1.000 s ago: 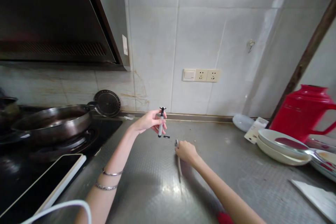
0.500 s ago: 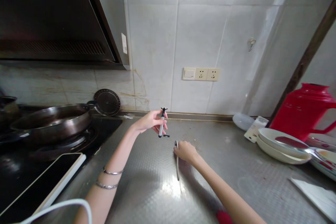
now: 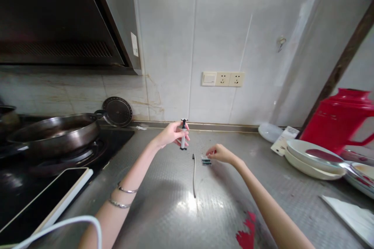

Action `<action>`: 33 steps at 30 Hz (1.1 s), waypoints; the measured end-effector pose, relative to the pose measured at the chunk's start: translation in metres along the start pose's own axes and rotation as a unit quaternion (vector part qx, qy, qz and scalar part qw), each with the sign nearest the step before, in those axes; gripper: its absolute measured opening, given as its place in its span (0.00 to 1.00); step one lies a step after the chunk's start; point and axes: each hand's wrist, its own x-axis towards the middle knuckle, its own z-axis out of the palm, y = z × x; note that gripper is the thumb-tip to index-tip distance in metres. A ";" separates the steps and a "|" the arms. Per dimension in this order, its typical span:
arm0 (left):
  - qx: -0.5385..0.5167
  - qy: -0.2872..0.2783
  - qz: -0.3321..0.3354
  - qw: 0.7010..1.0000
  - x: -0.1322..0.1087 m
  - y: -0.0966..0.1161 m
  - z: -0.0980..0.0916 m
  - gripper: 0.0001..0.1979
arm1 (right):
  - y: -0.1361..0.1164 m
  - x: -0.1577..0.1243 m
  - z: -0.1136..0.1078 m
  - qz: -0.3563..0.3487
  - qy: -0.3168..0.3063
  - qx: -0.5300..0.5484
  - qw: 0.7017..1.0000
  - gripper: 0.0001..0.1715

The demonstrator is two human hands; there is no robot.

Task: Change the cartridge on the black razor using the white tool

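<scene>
My left hand is closed round a slim white and grey handle with a black head, held upright above the steel counter. My right hand hovers low over the counter with its fingers loosely apart, fingertips just beside a small teal and white piece. A thin pale stick with a dark tip lies on the counter between my hands, free of both.
A wok sits on the black stove at left, with a tablet and white cable in front. At right stand a red jug, stacked plates and a white sheet. Sockets are on the tiled wall.
My right hand has let go of the thin stick and moved right and farther back to the small teal piece. The left hand has kept the handle upright, drifting slightly.
</scene>
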 end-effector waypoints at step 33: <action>0.018 0.005 -0.010 1.000 0.005 -0.006 0.011 0.16 | 0.014 0.013 0.023 -0.013 -0.022 -0.035 0.999 0.12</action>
